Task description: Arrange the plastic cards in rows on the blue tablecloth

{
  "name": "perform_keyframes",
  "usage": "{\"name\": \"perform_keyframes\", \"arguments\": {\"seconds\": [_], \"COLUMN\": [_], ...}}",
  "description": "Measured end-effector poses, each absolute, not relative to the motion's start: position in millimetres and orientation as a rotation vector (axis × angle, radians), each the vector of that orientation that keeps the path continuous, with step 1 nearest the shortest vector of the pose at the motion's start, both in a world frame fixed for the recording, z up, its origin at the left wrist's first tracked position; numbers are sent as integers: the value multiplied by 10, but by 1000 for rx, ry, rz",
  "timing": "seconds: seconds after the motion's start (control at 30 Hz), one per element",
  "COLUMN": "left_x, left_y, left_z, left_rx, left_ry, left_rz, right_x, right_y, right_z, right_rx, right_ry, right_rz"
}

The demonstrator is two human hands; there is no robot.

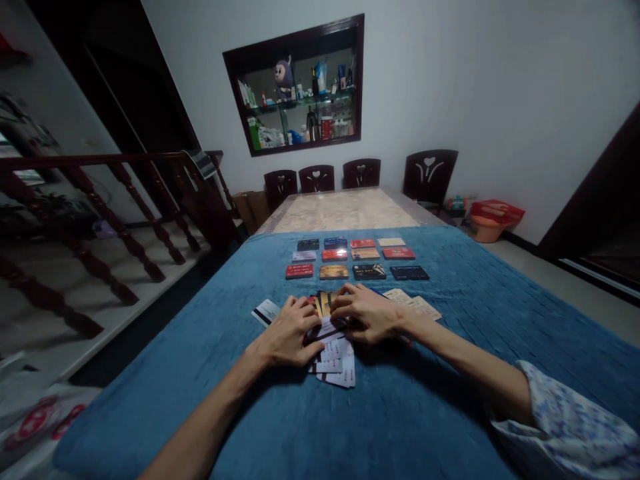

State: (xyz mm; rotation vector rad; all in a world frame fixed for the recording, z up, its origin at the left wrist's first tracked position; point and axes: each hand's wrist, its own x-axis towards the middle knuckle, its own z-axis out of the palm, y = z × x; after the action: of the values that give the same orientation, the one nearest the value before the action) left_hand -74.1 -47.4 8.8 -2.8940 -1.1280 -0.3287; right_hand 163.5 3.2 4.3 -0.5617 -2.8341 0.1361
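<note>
A loose heap of plastic cards point(334, 350) lies on the blue cloth point(400, 413) in front of me. My left hand point(287, 333) rests on the heap's left side with fingers curled onto the cards. My right hand point(367, 312) lies on the heap's right side, fingers bent and pressing on cards. Between the two hands a dark card with gold stripes point(323, 303) stands tilted up. Beyond the hands, several cards are laid out in three neat rows point(356, 258). A single white card point(266, 311) lies left of my left hand, and beige cards point(415, 303) lie right of my right hand.
The cloth covers the near part of a long table with a marble top point(345, 210). Several dark chairs point(430, 175) stand at its far end. A wooden stair railing point(125, 200) runs on the left. A wall niche point(300, 87) holds bottles and a plush toy.
</note>
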Motion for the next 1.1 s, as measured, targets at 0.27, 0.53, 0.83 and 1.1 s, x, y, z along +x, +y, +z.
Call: {"name": "perform_keyframes", "arguments": {"seconds": [0.27,0.53,0.83,1.1], "left_x": [-705,-740,-806,-859], "left_y": [-486,-485,-383,-272], "left_z": [99,131,74,-20], "left_rx": [-2866,-2865,-2757,-2654], "left_ry": [-1143,-1098,-1064,-1212], "left_rz": [-314,-352,-452,-601], "right_x": [1622,1643,1585,1505], "right_y": [70,131,128,207], "right_z": [-3,-33,-67,-126], "right_rx": [-493,-383,-431,-590], "right_ry": [-2839,-2783,-2585,-2435], "right_rz": [57,-68,-327,-369]}}
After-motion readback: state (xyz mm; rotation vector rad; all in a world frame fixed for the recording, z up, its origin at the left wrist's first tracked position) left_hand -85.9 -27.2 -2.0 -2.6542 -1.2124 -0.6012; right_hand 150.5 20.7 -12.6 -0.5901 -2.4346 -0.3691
